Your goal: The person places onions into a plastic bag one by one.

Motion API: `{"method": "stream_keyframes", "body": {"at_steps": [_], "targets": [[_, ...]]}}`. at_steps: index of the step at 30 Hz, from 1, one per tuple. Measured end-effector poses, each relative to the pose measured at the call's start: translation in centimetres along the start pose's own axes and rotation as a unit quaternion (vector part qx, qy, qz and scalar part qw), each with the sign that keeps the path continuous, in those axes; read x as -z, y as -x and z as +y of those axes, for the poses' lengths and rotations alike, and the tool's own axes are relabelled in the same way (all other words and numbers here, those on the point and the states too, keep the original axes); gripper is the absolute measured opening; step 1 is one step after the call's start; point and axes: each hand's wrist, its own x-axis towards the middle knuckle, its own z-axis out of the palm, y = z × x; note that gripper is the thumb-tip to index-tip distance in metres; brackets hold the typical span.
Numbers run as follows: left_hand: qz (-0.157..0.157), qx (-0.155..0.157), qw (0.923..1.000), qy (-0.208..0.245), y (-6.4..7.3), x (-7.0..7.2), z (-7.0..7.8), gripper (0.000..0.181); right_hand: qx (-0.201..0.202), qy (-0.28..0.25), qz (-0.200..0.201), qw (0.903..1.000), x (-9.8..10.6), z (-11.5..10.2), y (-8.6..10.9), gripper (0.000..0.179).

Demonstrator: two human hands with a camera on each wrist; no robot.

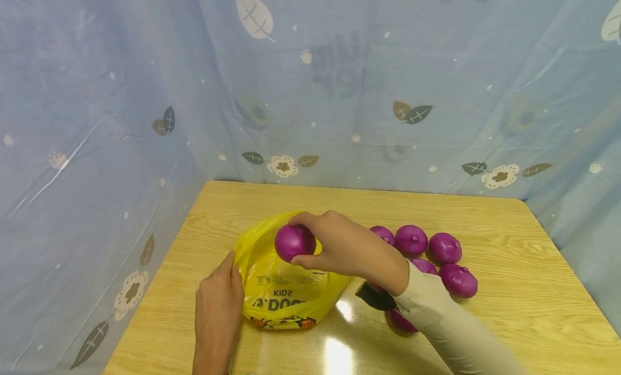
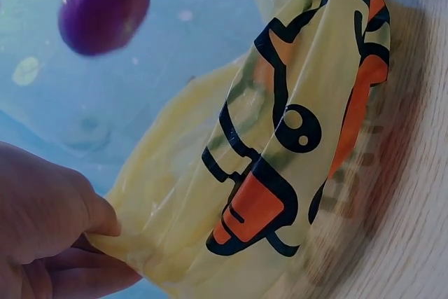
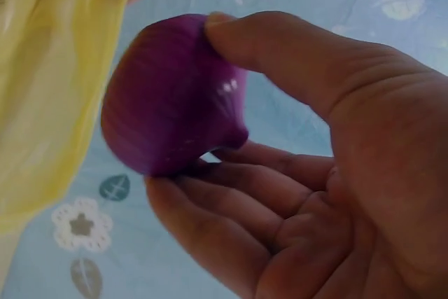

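A purple onion point(image 1: 294, 242) is held between the thumb and fingers of my right hand point(image 1: 342, 245), above the mouth of a yellow plastic bag point(image 1: 286, 305). The right wrist view shows the same onion point(image 3: 175, 99), with its pointed tip toward the palm. My left hand point(image 1: 219, 299) pinches the bag's left rim. In the left wrist view, thumb and fingers of the left hand point(image 2: 52, 229) grip the thin plastic, and a cartoon face in orange and black shows on the bag point(image 2: 189, 173). The inside of the bag is only partly visible.
Several more purple onions point(image 1: 411, 240) lie on the wooden table point(image 1: 514, 289) to the right, some hidden behind my right forearm. A dark band point(image 1: 375, 297) sits at the right wrist. A blue curtain point(image 1: 359, 122) with leaf prints hangs behind and to the left.
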Motion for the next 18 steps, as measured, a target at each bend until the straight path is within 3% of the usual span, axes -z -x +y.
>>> {"method": "stream_keyframes", "body": {"at_steps": [9, 18], "targets": [[-0.015, 0.009, 0.9998, 0.001, 0.1, 0.0, 0.1, 0.037, -0.047, 0.015, -0.037, 0.9981, -2.7, 0.6, -4.3, 0.057], [-0.016, 0.008, 0.9998, 0.001, 0.1, -0.1, 0.1, 0.037, -0.092, 0.013, -0.039, 0.9949, -5.2, 1.2, -6.4, 0.037]]}}
